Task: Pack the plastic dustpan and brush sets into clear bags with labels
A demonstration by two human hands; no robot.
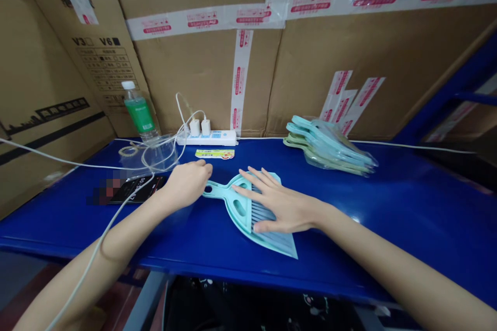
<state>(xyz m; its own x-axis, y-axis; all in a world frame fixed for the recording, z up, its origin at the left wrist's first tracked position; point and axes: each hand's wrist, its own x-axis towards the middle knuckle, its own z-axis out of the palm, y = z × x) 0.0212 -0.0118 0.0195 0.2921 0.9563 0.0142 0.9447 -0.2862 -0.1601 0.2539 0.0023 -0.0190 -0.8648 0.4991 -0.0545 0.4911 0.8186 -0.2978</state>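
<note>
Hands worked a mint dustpan set near the blue table's front edge: left hand closed on its handle, right hand pressed flat and open on the pan. Separating the pieces probably required a steady pull.

The surface is deep glossy blue. The dustpan on it is pale mint, ribbed with fine parallel lines. The stack of dustpans shows mint above and pale green below. The bottle has a green label and white cap. The power strip is white. The cardboard boxes are brown, crossed by white tape printed in red.
</note>
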